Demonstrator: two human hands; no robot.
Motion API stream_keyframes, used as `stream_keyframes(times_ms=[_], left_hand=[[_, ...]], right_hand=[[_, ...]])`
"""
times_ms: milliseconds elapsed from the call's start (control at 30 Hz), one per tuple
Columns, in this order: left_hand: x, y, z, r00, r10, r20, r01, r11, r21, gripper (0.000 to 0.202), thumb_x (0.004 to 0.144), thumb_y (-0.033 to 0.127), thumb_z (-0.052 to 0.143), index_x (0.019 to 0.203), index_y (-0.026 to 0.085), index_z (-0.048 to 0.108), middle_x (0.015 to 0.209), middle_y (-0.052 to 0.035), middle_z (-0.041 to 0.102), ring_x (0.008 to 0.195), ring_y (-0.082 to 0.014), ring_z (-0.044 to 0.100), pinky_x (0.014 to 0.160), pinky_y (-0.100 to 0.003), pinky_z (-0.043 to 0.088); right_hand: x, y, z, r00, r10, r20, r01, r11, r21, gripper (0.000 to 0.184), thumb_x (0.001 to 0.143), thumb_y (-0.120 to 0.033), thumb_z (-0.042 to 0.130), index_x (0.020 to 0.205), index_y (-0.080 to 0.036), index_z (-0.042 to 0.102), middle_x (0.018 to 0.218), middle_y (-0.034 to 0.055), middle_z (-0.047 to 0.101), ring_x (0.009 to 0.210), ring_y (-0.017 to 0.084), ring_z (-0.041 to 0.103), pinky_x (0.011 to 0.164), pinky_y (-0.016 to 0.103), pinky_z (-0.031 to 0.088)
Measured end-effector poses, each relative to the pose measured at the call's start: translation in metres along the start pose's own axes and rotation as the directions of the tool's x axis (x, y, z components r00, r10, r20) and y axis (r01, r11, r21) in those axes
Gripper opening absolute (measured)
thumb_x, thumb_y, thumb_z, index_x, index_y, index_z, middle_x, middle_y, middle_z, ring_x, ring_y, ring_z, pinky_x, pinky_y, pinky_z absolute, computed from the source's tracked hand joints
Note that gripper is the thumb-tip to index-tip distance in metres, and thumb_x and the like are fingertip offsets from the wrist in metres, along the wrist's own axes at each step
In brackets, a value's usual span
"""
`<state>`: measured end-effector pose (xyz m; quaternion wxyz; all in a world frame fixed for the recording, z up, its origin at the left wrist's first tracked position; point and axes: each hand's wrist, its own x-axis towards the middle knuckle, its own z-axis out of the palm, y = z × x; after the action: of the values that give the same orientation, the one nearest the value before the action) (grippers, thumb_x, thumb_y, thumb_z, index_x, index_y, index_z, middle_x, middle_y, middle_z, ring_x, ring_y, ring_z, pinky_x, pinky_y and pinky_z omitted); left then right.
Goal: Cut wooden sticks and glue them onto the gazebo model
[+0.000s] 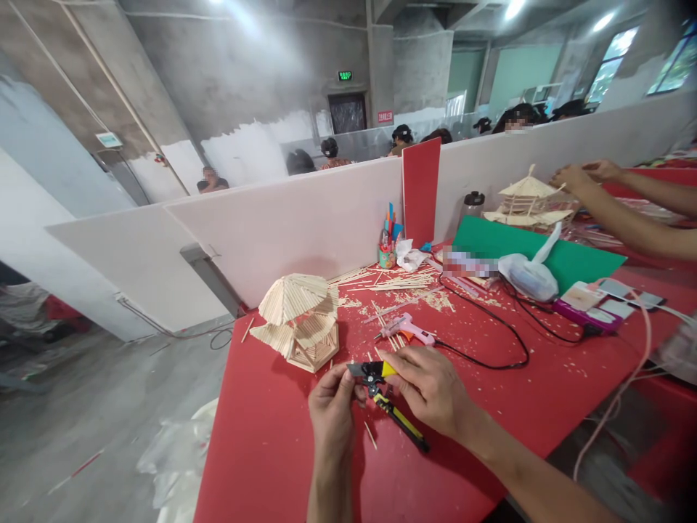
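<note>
My right hand [430, 385] is closed around a yellow handle of a pair of cutting shears [372, 379]. Their wide grey blade points left, and the other black-and-yellow handle slants down to the lower right, outside my grip. At the blade's tip, my left hand [333, 396] has its thumb and fingers pinched together; whatever lies between them is too small to make out. Just beyond my hands stands a small pavilion model [299, 319] of pale wooden sticks, with two tiers of roof. A pink glue gun [406, 330] lies behind my right hand.
Loose sticks [408, 282] and scraps cover the back of the red table [272, 450]. A pen cup [387, 256] stands by the white partition [305, 225]. The black cable [506, 363] loops rightward. At right, a co-worker's hands [585, 174] touch another stick model [528, 196].
</note>
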<state>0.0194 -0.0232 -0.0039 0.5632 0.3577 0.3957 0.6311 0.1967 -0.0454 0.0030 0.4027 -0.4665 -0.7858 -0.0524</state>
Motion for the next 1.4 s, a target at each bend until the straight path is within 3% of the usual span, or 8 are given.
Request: stream_keyframes(times_ms=[267, 333, 467, 667, 900, 1033, 1167, 1400], left_hand=[[0.0, 0.006, 0.006, 0.999, -0.033, 0.035, 0.034, 0.999, -0.028, 0.035, 0.058, 0.044, 0.088, 0.07, 0.015, 0.074, 0.041, 0.0013, 0.055, 0.037, -0.0077, 0.046, 0.04, -0.018, 0.038], [-0.005, 0.007, 0.0, 0.999, -0.03, 0.011, 0.03, 0.999, -0.028, 0.034, 0.057, 0.043, 0.089, 0.071, 0.014, 0.075, 0.043, 0.0017, 0.055, 0.038, -0.0068, 0.045, 0.04, -0.018, 0.038], [-0.016, 0.008, -0.013, 0.989, -0.084, -0.122, 0.08, 0.996, -0.036, 0.033, 0.057, 0.039, 0.089, 0.076, 0.015, 0.076, 0.052, -0.0002, 0.062, 0.039, -0.0065, 0.047, 0.04, -0.018, 0.04], [-0.012, 0.011, -0.004, 0.986, -0.028, -0.164, 0.024, 0.999, -0.028, 0.037, 0.056, 0.04, 0.09, 0.079, 0.014, 0.076, 0.06, -0.002, 0.065, 0.048, -0.0095, 0.055, 0.042, -0.018, 0.043], [-0.01, 0.011, -0.005, 0.98, -0.082, -0.183, 0.069, 0.995, -0.075, 0.039, 0.052, 0.038, 0.092, 0.078, 0.015, 0.074, 0.062, -0.0026, 0.068, 0.046, -0.0102, 0.057, 0.038, -0.017, 0.041], [-0.01, 0.012, -0.004, 0.974, -0.119, -0.191, 0.099, 0.989, -0.114, 0.041, 0.05, 0.038, 0.092, 0.078, 0.015, 0.072, 0.066, -0.0032, 0.07, 0.047, -0.0118, 0.06, 0.037, -0.017, 0.04], [-0.006, 0.017, -0.001, 0.963, -0.182, -0.201, 0.142, 0.97, -0.197, 0.042, 0.047, 0.034, 0.094, 0.077, 0.014, 0.072, 0.078, -0.0044, 0.072, 0.054, -0.0111, 0.062, 0.041, -0.018, 0.043], [0.006, 0.029, 0.002, 0.901, -0.39, -0.191, 0.274, 0.852, -0.446, 0.014, 0.067, 0.013, 0.079, 0.078, 0.011, 0.071, 0.068, -0.0011, 0.065, 0.054, -0.0088, 0.058, 0.045, -0.017, 0.043]], right_hand=[[0.003, 0.004, 0.001, 0.995, -0.067, -0.069, 0.059, 0.992, -0.109, 0.033, 0.097, -0.024, 0.05, 0.126, -0.02, 0.064, 0.091, 0.0088, 0.068, 0.08, 0.021, 0.06, 0.071, 0.034, 0.044], [0.005, 0.021, -0.005, 0.994, -0.008, -0.106, -0.012, 0.981, -0.194, 0.033, 0.098, -0.023, 0.047, 0.125, -0.021, 0.066, 0.088, 0.0081, 0.069, 0.076, 0.019, 0.062, 0.068, 0.032, 0.044], [0.016, 0.059, -0.031, 0.89, 0.193, -0.414, -0.32, 0.91, -0.265, 0.033, 0.099, -0.03, 0.05, 0.124, -0.019, 0.067, 0.092, 0.0095, 0.073, 0.075, 0.019, 0.066, 0.066, 0.029, 0.047], [-0.003, 0.035, -0.032, 0.986, 0.153, -0.07, -0.158, 0.984, -0.082, 0.035, 0.102, -0.03, 0.045, 0.131, -0.022, 0.061, 0.106, 0.0076, 0.073, 0.088, 0.019, 0.068, 0.078, 0.03, 0.051], [-0.09, 0.048, -0.037, 0.949, 0.19, 0.251, -0.168, 0.98, -0.104, 0.033, 0.101, -0.041, 0.044, 0.12, -0.029, 0.068, 0.093, 0.0045, 0.071, 0.082, 0.018, 0.068, 0.071, 0.029, 0.054], [-0.112, 0.062, -0.045, 0.93, 0.202, 0.308, -0.164, 0.976, -0.145, 0.032, 0.101, -0.042, 0.043, 0.111, -0.03, 0.071, 0.092, 0.0046, 0.068, 0.078, 0.017, 0.067, 0.066, 0.028, 0.052], [-0.089, 0.053, -0.038, 0.98, 0.127, 0.154, -0.1, 0.98, -0.174, 0.027, 0.096, -0.044, 0.054, 0.104, -0.026, 0.073, 0.09, 0.0065, 0.068, 0.084, 0.022, 0.063, 0.073, 0.038, 0.05], [0.022, -0.019, 0.009, 0.984, -0.123, -0.126, 0.139, 0.983, 0.123, 0.014, 0.093, -0.023, 0.062, 0.105, -0.024, 0.07, 0.086, 0.0036, 0.067, 0.079, 0.018, 0.057, 0.072, 0.036, 0.044]])
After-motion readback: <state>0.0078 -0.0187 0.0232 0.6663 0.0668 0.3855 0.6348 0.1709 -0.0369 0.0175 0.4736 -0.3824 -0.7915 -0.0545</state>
